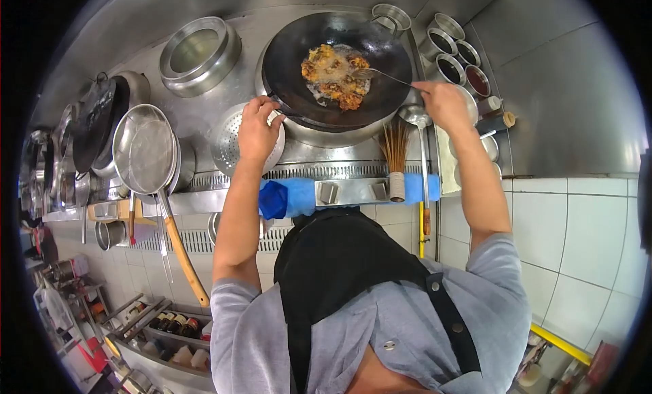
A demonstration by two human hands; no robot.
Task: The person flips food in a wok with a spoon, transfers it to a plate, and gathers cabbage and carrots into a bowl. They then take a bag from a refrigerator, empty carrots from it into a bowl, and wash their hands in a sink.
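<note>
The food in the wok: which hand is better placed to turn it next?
Right, I'd judge: the right hand holds the fork, whose tines reach the food. The left hand is at the left edge of the wok, with no utensil visible in it.

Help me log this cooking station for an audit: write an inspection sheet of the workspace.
Surface: steel counter, shiny, partly covered by cookware
Job's things: wok with browned food in foaming liquid; fork in the food
Clutter: perforated skimmer, stick brush, ladle, blue cloth near the wok
Hands: left hand at wok's edge, grip unclear; right hand holds fork
Cables: nothing seen
Surroundings: tiled wall and metal pots right, strainer left
</note>
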